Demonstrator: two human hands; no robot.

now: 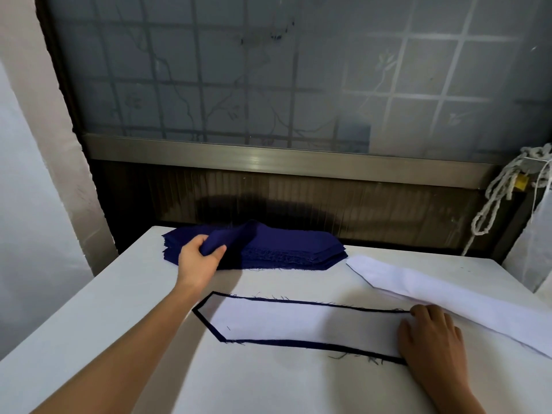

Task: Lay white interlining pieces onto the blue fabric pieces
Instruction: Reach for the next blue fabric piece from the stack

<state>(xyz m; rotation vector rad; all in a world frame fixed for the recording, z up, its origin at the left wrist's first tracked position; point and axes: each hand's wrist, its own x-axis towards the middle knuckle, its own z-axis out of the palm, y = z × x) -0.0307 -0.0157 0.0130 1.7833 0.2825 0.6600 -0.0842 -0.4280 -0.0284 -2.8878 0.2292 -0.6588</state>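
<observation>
While only the head view is available, it shows enough: one pair is laid and the next blue piece is in hand.

Head view:
- left hand (198, 258) is at the far side of the table (89, 324). Thumb and fingers are curled round the near-left edge of the top blue piece (236, 237), which is peeled up in a fold off the blue stack (292, 249).
- right hand (431, 339) lies palm down on the right end of the finished pair, holding nothing (fingers a bit bent, no pinch visible).
- finished pair: white interlining piece (298, 322) lies on a blue piece (358, 352), with a thin blue border showing along the visible edges. Centring looks fair.
- white interlining stack (433, 291) is at the right, angled, its near edge just beside the right hand.
- rope (495, 198) hangs at the far right, well apart from the work.

Judged step: fetch the next blue piece, then lay white on it.

Risks:
- the pinch may catch two plies, since the frayed stack edges cling. That would give a double blue layer.
- dragging the piece across could snag loose threads and shift the stack.
- if the right hand lifts or slides, the laid interlining could skew off its border.
- the floppy piece may land folded, and the white would then sit on a crease.
</observation>
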